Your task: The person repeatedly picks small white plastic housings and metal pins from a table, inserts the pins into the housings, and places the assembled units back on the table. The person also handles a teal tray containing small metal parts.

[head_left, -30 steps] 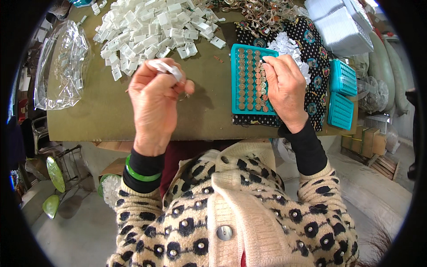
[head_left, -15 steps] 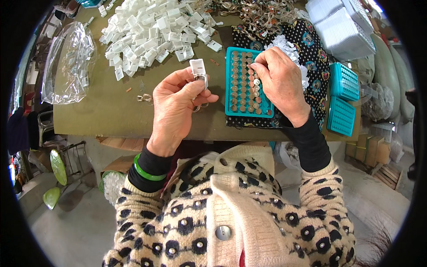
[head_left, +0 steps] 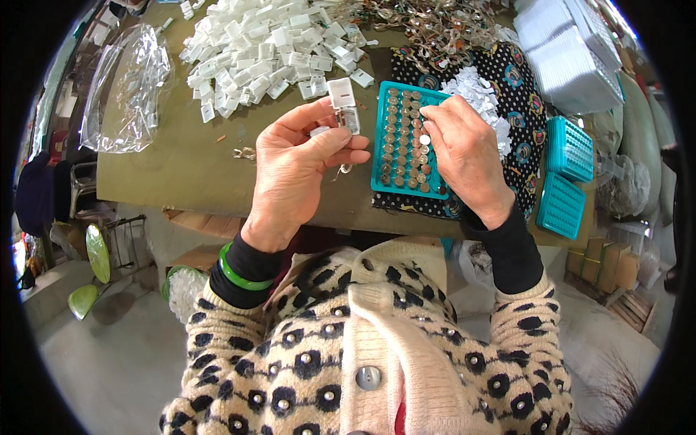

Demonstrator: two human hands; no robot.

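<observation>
My left hand [head_left: 301, 163] holds a small white plastic case [head_left: 343, 104] upright between thumb and fingers, just left of a teal tray [head_left: 382, 163] filled with rows of small round metal discs. My right hand [head_left: 464, 148] rests over the tray's right side, its fingertips pinching one small disc [head_left: 425, 139]. A big heap of the same white plastic cases [head_left: 261, 43] lies on the table behind my left hand.
A patterned black cloth [head_left: 522, 80] lies under the tray, with white paper slips [head_left: 478, 94] on it. Two more teal trays [head_left: 565, 174] sit at the right. A clear plastic bag [head_left: 130, 87] lies at the left, metal parts [head_left: 435, 25] at the back, white stacked trays [head_left: 565, 51] at the far right.
My left hand has moved right toward the teal tray with the white case and turned it upright. My right hand has shifted slightly over the tray and now pinches a disc.
</observation>
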